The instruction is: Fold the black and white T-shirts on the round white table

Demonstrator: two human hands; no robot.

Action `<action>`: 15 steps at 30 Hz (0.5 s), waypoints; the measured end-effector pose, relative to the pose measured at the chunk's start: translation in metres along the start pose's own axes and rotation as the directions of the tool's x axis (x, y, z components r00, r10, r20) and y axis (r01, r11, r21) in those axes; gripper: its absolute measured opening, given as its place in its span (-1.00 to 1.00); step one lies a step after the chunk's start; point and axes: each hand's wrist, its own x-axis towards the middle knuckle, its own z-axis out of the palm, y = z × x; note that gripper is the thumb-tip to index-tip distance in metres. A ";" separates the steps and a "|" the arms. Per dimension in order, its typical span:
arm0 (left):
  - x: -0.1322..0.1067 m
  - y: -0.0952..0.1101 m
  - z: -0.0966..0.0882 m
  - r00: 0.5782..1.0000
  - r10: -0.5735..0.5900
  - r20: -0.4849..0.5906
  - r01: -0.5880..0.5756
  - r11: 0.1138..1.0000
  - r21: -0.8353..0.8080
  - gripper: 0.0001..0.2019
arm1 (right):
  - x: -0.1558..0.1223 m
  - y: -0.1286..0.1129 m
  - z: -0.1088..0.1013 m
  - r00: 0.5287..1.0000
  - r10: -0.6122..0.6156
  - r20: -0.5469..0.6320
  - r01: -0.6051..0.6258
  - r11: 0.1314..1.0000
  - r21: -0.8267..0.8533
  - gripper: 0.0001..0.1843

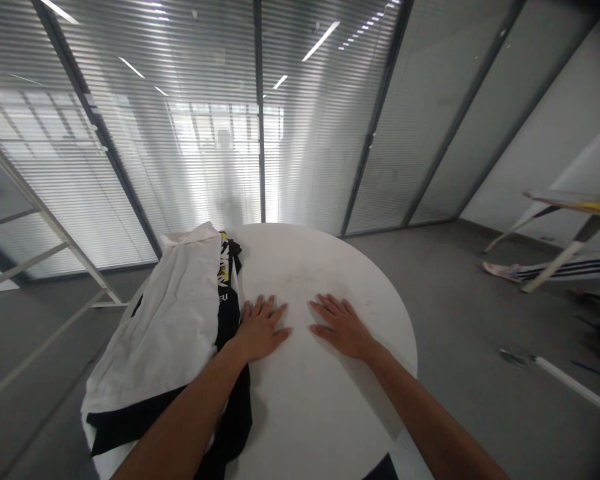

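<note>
At the near side of a round white worktop (307,413), two bare forearms (195,410) are reaching forward, and a dark patch (381,469) is showing at the lower edge, too cropped to identify. The left hand (264,328) and right hand (344,328) are resting palm down on the bare surface, apart from each other, fingers spreading; neither grip is holding anything. The left hand is lying just beside the clothing (173,327); whether its outer fingers are touching the cloth, I cannot tell.

The clothing is covering the worktop's left side in a long layered heap, its white face lying uppermost, black fabric (236,407) running along its right edge and a yellow-and-white print (224,263) showing there. As for progress, it is looking gathered to one side and roughly flattened, so that part seems done; creases and uneven near edges are suggesting that the neatening is unfinished. How many pieces are lying there is not showing.

Farther out, a pale metal frame (91,272) is standing at left, a white pole (575,386) is lying on the floor (450,300) at right, and a glass partition (310,167) with blinds is closing off the far side.
</note>
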 end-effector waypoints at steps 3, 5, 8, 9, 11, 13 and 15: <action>-0.004 0.002 -0.009 0.999 0.011 -0.033 -0.012 1.000 -0.011 -0.39 | -0.001 0.000 -0.001 1.000 0.008 0.003 -0.008 1.000 0.011 -0.26; -0.009 0.004 -0.021 0.996 0.034 -0.085 -0.039 0.997 -0.060 -0.50 | -0.001 0.000 -0.002 1.000 0.010 0.000 -0.010 1.000 0.023 -0.28; -0.023 0.002 -0.050 0.974 -0.035 -0.225 -0.003 0.986 -0.167 -0.56 | -0.002 0.003 -0.002 0.999 0.002 -0.033 -0.001 0.999 0.051 -0.40; -0.028 -0.001 -0.061 0.957 -0.101 -0.271 0.049 0.980 -0.194 -0.57 | -0.003 0.004 -0.001 0.999 -0.002 -0.050 0.005 0.998 0.063 -0.45; -0.040 -0.013 -0.086 0.913 -0.239 -0.330 0.169 0.959 -0.228 -0.59 | -0.003 0.007 -0.001 0.996 -0.011 -0.092 0.019 0.995 0.094 -0.53; -0.053 -0.034 -0.107 0.864 -0.383 -0.326 0.316 0.918 -0.241 -0.60 | -0.003 0.008 -0.002 0.990 -0.019 -0.142 0.040 0.989 0.141 -0.57; -0.068 -0.064 -0.122 0.811 -0.489 -0.321 0.435 0.871 -0.229 -0.60 | -0.002 0.009 -0.004 0.979 -0.021 -0.201 0.063 0.977 0.206 -0.61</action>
